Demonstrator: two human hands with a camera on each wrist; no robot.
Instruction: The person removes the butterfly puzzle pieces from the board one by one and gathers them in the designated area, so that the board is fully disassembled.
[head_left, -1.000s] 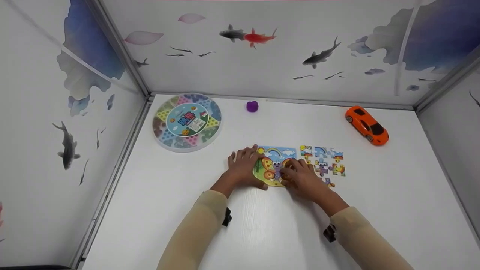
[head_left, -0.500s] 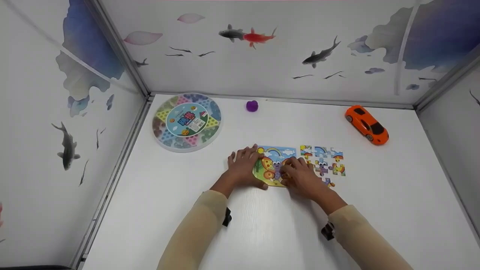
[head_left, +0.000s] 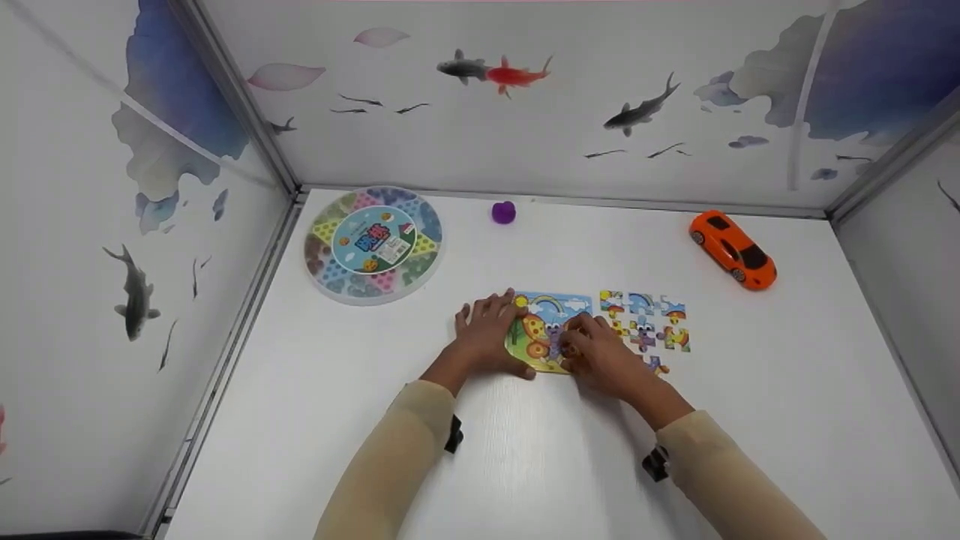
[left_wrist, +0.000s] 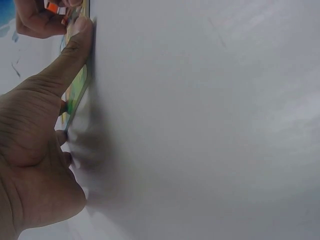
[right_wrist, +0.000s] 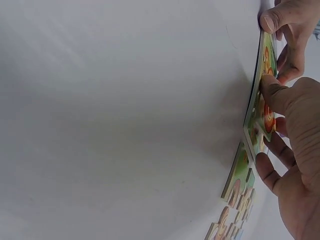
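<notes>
A rectangular puzzle board [head_left: 553, 306] with a butterfly and rainbow picture lies flat on the white table. My left hand [head_left: 487, 336] rests over its left side with spread fingers; in the left wrist view the straight thumb [left_wrist: 70, 57] lies along the near edge. At the board's lower right my right hand [head_left: 606, 360] pinches a puzzle piece [right_wrist: 268, 114]; in the right wrist view this piece looks slightly tilted over the board. Thumb and fingers hide part of it. Several loose puzzle pieces [head_left: 643, 334] lie to the right of the board, some behind the right hand.
A round Chinese checkers box [head_left: 375, 281] lies at the back left of the table [head_left: 495, 465]. Near the back edge sits a small purple object [head_left: 504, 213]. An orange toy car [head_left: 733, 250] stands at the back right. Walls with fish pictures enclose the table.
My right hand shifts very slightly at the board's lower right, still pinching the puzzle piece. The left hand and the loose pieces stay where they were.
</notes>
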